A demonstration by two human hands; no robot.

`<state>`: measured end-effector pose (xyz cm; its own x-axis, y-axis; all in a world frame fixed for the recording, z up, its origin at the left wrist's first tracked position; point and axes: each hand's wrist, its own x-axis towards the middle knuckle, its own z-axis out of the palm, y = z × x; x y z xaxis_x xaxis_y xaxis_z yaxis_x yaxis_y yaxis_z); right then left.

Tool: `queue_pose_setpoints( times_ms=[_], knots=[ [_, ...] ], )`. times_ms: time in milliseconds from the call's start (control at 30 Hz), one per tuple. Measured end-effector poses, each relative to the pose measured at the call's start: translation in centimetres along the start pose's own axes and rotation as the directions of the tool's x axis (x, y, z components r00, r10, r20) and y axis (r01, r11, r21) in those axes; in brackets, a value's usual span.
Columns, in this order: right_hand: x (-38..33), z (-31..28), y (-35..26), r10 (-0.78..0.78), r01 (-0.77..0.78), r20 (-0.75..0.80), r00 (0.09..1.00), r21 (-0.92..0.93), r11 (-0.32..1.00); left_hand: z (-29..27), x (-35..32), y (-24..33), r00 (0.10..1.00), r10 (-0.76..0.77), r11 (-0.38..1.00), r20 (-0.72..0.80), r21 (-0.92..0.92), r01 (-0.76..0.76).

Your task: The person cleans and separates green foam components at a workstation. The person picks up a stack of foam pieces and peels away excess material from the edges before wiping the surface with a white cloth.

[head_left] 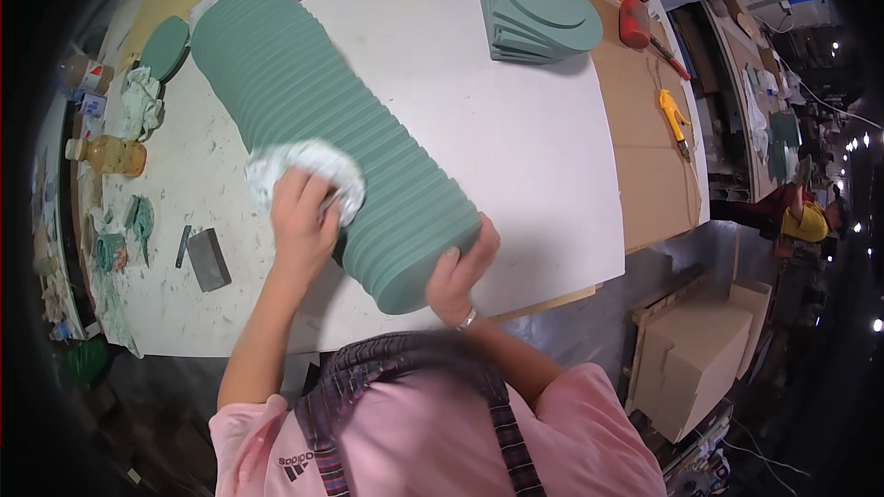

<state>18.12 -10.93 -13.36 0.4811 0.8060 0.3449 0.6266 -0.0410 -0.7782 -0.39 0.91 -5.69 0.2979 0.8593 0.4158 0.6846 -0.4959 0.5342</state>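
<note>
A long row of green rounded boards (322, 92), pressed face to face, runs slantwise over the white tabletop from the far left toward me. My left hand (302, 212) grips a crumpled white cloth (333, 175) and rests it on the row's left side; the cloth is slightly blurred. At the near end, my right hand (462, 271) is wrapped round the right edge of the last board, thumb on its face and fingers along the side.
More green boards (543, 9) are piled at the far right, near a red mallet (634, 23) and a yellow-handled tool (672, 112). Left lie a dark grey block (209, 260), a bottle of yellowish liquid (109, 156) and a green disc (166, 48). A cardboard box (695, 354) stands below, right.
</note>
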Motion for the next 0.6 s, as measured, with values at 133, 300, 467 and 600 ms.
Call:
queue_pose_setpoints(
  times_ms=[133, 300, 467, 600],
  knots=[
    [0.1, -0.2, 0.0, -0.004, 0.004, 0.002, 1.000, -0.033, 0.999, 0.7, -4.3, -2.9, 0.999, -0.052, 0.996, -0.015, -0.066, 0.051],
    [0.1, 0.1, -0.5, -0.020, 0.021, 0.007, 1.000, -0.029, 0.999, -1.9, -8.3, -5.1, 0.953, -0.298, 0.931, -0.052, -0.238, 0.278],
    [-0.1, -0.1, -0.2, -0.018, 0.017, -0.028, 0.999, -0.043, 0.999, -0.6, 4.2, -0.4, 0.998, 0.057, 0.996, 0.009, 0.064, -0.058],
    [0.0, -0.2, -0.1, -0.005, 0.005, 0.020, 1.000, -0.005, 1.000, -0.3, -1.1, -4.7, 0.999, 0.007, 0.997, -0.044, 0.081, -0.003]
  ],
)
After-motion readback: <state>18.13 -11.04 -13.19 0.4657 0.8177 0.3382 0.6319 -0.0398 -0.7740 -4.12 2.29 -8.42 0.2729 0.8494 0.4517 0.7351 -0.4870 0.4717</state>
